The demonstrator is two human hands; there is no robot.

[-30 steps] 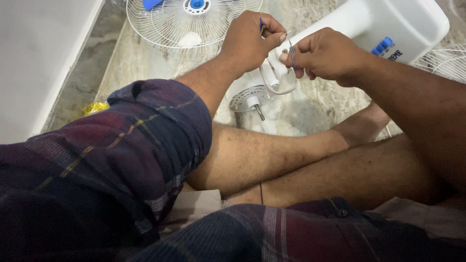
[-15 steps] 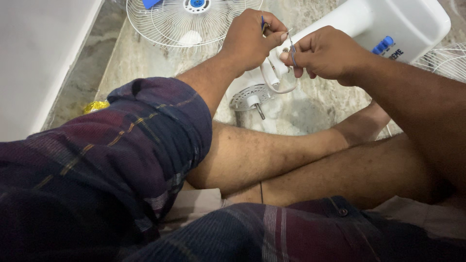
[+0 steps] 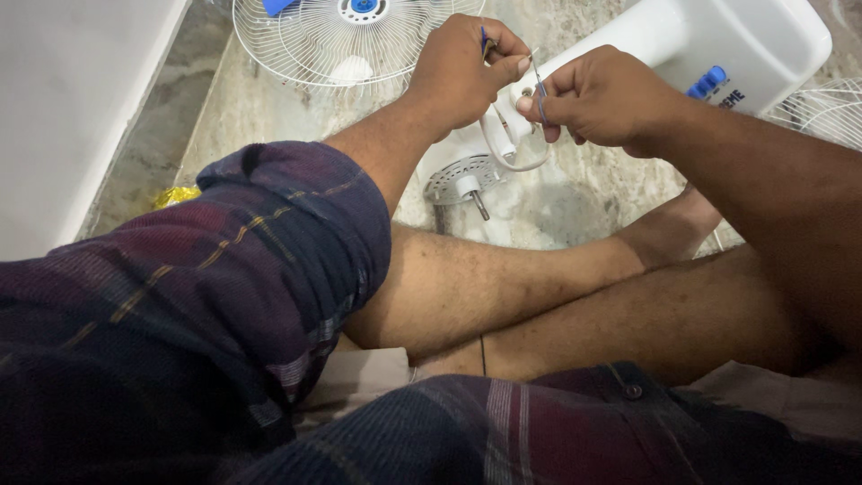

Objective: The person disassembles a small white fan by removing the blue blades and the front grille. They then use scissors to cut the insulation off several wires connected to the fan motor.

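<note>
From the head camera, the left hand [image 3: 458, 67] is pinched shut on a thin wire end [image 3: 486, 40], and the right hand [image 3: 602, 99] is closed on another thin wire [image 3: 539, 90]. Both meet just above the white fan motor housing [image 3: 467, 175], whose shaft points toward the legs. The wires run roughly upright between the fingertips, which nearly touch.

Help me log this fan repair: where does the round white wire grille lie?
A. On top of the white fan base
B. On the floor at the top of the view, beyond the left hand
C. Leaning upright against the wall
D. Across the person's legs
B: the white wire grille lies flat on the stone floor at the top of the view, just past the left hand, well clear of the legs.
</note>
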